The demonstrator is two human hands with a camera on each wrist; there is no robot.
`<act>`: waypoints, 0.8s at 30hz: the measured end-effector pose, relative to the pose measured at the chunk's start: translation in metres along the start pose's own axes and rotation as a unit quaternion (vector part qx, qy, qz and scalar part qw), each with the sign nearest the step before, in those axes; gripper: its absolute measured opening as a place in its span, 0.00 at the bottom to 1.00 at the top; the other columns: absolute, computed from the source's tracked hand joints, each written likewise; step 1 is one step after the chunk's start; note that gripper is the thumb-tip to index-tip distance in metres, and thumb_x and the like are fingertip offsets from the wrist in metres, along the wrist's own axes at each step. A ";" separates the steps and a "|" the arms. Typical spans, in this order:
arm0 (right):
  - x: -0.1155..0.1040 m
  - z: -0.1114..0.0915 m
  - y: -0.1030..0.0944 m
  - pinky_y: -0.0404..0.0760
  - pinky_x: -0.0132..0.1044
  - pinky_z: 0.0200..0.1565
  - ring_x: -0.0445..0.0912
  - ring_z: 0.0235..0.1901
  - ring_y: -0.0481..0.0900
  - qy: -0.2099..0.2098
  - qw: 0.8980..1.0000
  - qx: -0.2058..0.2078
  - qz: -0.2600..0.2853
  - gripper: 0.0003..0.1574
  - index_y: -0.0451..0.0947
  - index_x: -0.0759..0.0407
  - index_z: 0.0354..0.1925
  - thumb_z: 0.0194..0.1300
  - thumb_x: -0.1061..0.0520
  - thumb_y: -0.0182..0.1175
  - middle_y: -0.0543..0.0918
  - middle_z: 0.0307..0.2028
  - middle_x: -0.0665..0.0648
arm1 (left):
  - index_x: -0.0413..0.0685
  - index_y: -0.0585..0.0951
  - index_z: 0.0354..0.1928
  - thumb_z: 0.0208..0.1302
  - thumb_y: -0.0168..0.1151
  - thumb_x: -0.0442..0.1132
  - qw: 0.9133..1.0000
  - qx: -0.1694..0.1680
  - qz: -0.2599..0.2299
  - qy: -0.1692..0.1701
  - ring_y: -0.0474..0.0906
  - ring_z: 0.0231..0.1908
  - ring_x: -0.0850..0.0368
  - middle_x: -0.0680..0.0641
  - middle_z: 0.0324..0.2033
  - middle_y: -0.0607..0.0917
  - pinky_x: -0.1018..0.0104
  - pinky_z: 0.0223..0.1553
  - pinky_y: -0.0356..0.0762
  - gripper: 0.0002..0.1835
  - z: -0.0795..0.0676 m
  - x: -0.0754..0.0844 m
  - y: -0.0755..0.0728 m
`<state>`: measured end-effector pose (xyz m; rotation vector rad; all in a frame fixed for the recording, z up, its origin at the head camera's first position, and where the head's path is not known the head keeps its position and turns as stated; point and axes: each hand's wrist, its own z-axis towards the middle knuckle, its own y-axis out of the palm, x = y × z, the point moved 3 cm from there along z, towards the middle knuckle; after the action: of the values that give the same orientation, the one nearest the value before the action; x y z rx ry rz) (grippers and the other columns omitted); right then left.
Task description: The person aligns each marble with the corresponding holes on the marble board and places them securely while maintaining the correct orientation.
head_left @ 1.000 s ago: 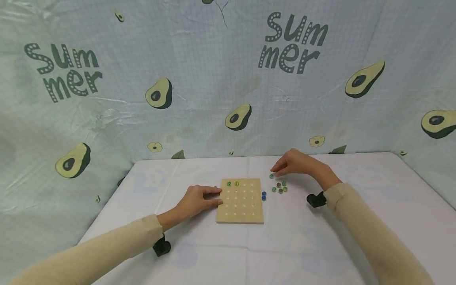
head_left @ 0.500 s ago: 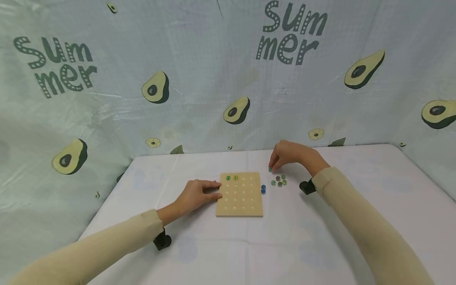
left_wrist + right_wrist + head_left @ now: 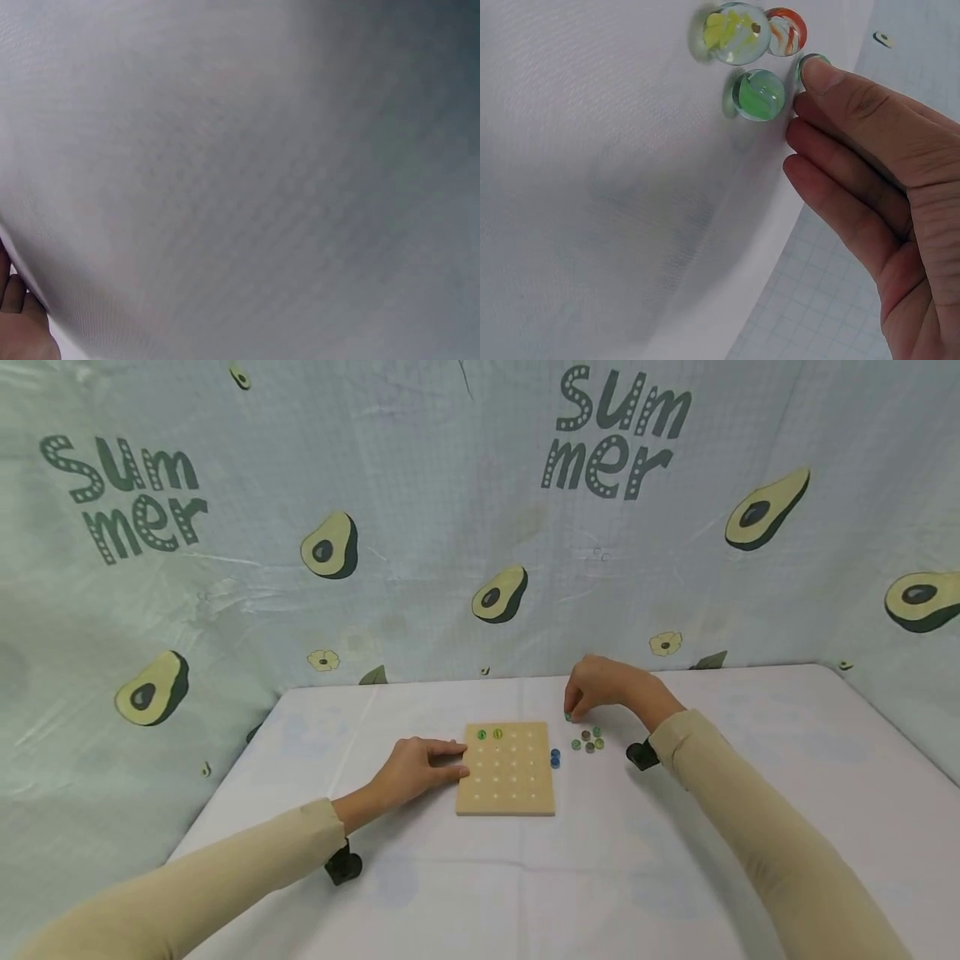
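Observation:
In the head view a square wooden board with rows of small hollows lies on the table. A green marble and a yellow-green marble sit in its far row. My left hand touches the board's left edge with its thumb and fingers, which are spread apart. Beyond the board's far right corner, my right hand pinches a clear greenish marble between thumb and forefinger. Beside that hand lie a green-swirl marble, a yellow-swirl marble and an orange-striped marble.
Two blue marbles lie against the board's right side. A loose cluster of several marbles is farther right on the white table. A pale curtain printed with avocados hangs behind. The left wrist view shows mostly blurred grey cloth.
My right hand has come down on the marble at the back of the cluster and pinched it. The left hand stays at the board. The head view has shifted a little.

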<state>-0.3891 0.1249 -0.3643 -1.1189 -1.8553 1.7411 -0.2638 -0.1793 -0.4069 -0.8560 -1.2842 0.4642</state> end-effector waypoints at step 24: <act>0.006 -0.010 0.001 0.85 0.35 0.43 0.36 0.35 0.84 -0.026 0.998 0.036 0.035 0.07 0.92 0.54 0.40 0.62 0.54 0.73 0.90 0.36 0.47 | 0.50 0.86 0.58 0.61 0.75 0.47 1.000 0.003 0.006 0.000 0.76 0.65 0.48 0.46 0.58 0.85 0.50 0.65 0.73 0.23 0.002 0.001 0.000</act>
<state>-0.3852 0.1361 -0.3650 -1.1337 -1.7888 1.8762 -0.2650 -0.1783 -0.4058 -0.8602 -1.2780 0.4777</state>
